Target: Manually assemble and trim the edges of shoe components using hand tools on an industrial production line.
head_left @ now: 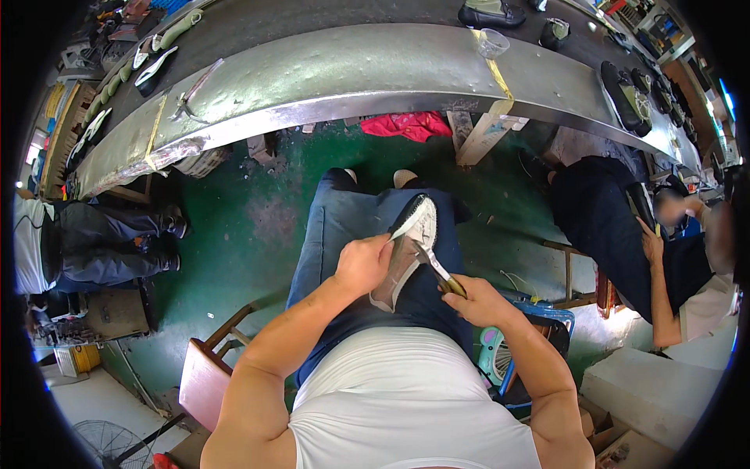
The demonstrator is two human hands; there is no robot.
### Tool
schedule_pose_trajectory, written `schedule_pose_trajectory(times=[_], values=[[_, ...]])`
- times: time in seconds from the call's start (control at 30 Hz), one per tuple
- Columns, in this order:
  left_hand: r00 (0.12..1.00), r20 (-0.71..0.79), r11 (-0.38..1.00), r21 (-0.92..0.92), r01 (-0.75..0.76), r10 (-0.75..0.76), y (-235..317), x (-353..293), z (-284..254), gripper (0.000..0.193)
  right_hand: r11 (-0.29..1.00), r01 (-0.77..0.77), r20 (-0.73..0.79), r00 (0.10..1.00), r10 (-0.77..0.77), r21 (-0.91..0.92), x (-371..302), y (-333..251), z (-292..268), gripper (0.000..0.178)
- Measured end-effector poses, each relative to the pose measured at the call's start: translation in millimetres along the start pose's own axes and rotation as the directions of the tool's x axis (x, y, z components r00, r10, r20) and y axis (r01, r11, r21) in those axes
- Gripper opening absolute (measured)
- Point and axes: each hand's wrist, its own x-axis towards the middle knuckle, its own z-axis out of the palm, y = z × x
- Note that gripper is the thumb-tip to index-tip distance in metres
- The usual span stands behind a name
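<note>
A shoe upper (pixel 394 270) lies across my lap, its pale underside turned up and its rim dark near the toe. My left hand (pixel 364 264) is closed on its left edge, thumb along the rim. In my right hand (pixel 475 301) are pincers (pixel 442 275) with metal jaws and a yellowish-brown handle. The jaws point up and left and meet the upper's right edge near its middle. Whether they pinch the material is too small to tell.
A metal-edged workbench (pixel 328 70) runs ahead, carrying a hammer (pixel 187 105), a clear cup (pixel 492 43) and several dark shoes (pixel 625 98). Red cloth (pixel 408 125) lies beneath it. A stool (pixel 205 379) stands at left. A co-worker (pixel 609 227) sits at right; another person (pixel 101 246) is at left.
</note>
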Motion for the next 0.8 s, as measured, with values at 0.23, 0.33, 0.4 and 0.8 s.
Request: schedule_pose_trajectory(times=[0.23, 0.33, 0.4, 0.8], values=[[0.983, -0.074, 0.979, 0.127, -0.159, 0.169, 16, -12, 10, 0.019, 0.959, -0.179, 0.237, 0.944, 0.23, -0.22, 20, -66, -31, 0.023], [0.981, -0.193, 0.981, -0.182, -0.067, 0.031, -16, -13, 29, 0.031, 0.915, -0.007, 0.185, 0.979, 0.089, -0.404, 24, -42, -25, 0.027], [0.97, -0.061, 0.8, -0.579, 0.158, -0.235, -34, -12, 51, 0.041, 0.831, 0.02, 0.091, 0.995, 0.037, -0.557, 31, -41, -13, 0.029], [0.91, 0.368, 0.56, -0.721, 0.408, -0.19, -42, 12, 52, 0.088, 0.993, -0.037, -0.012, 0.999, 0.036, -0.108, 26, -4, 7, 0.02]])
